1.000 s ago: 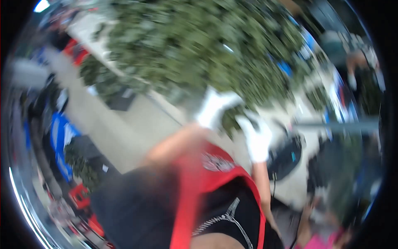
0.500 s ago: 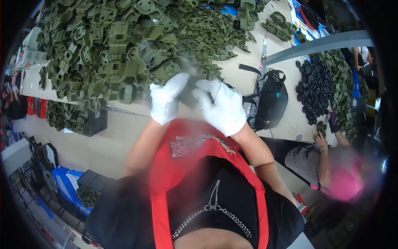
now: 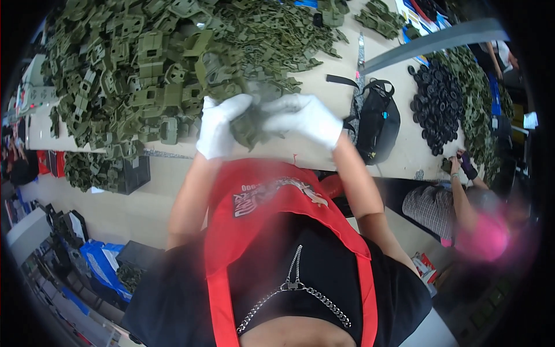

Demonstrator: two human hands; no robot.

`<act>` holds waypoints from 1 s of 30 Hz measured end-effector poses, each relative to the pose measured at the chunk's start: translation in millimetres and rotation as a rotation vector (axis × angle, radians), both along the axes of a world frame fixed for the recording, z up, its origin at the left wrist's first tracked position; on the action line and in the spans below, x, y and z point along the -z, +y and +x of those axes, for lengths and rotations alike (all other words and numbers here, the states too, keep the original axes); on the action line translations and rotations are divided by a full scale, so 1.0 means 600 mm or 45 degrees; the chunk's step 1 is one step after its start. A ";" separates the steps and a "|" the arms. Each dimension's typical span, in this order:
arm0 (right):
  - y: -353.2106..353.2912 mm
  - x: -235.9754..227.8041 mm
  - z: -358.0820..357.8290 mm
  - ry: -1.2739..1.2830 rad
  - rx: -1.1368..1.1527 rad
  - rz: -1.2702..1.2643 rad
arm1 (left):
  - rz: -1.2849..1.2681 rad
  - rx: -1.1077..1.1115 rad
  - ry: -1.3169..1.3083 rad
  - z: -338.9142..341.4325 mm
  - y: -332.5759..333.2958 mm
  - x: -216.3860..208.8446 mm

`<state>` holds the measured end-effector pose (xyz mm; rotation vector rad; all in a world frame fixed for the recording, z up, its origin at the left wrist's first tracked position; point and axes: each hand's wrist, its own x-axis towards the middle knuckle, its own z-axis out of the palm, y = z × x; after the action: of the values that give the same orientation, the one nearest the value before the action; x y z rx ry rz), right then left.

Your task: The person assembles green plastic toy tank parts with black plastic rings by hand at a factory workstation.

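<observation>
White gloves cover both of my hands. My left hand (image 3: 221,126) is closed around the edge of an olive-green plastic part (image 3: 247,132), held above the near edge of the table. To the right of that part is my right hand (image 3: 306,118), its fingers pointing left toward it. Blur and a haze over the picture hide whether those fingertips touch the part or hold anything small. Just beyond my hands lies a large heap of olive-green moulded plastic parts (image 3: 151,55), with a spread of smaller green pieces (image 3: 283,43) to its right.
A black backpack (image 3: 377,124) lies right of my hands. Beyond a grey metal bar (image 3: 430,43) sits a pile of small black wheels (image 3: 435,107). A co-worker in a pink head covering (image 3: 483,237) works at the right. A dark crate (image 3: 136,173) stands below the table's left edge.
My left hand has tilted, bringing the green part into clearer sight between my hands. My right hand has turned, its fingers now stretched leftward rather than curled. The view has shifted slightly.
</observation>
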<state>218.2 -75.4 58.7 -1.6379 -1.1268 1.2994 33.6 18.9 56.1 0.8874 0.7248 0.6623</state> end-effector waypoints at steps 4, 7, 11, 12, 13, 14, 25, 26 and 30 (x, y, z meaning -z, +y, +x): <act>-0.019 0.156 0.106 -0.224 0.409 -0.228 | -0.232 -0.222 -0.056 -0.013 0.002 0.048; -0.024 0.212 0.090 -0.880 0.101 -0.474 | -0.318 -0.161 -0.164 -0.016 0.001 0.068; -0.035 0.189 0.082 -0.561 0.279 -0.251 | -0.231 -0.227 -0.102 -0.004 -0.005 0.060; -0.045 0.147 0.087 -0.694 0.396 -0.253 | -0.231 -0.207 -0.108 -0.006 -0.005 0.064; -0.053 0.124 0.088 -0.828 0.514 -0.256 | -0.230 -0.200 -0.114 -0.006 -0.005 0.062; -0.068 0.170 0.083 -1.387 0.524 -0.304 | -0.253 -0.192 -0.118 -0.005 -0.004 0.060; -0.030 0.269 0.134 -0.953 0.565 -0.117 | -0.303 0.118 -0.039 0.027 -0.031 0.039; -0.034 0.275 0.152 -0.899 0.543 -0.207 | -0.384 0.125 -0.133 0.024 -0.031 0.053; -0.025 0.120 0.121 -0.240 0.805 0.100 | -0.274 0.101 -0.199 0.024 -0.020 0.088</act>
<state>290.7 -90.2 -13.2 -1.8751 -0.6580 0.6967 48.1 6.6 3.3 0.6557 0.6046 0.5644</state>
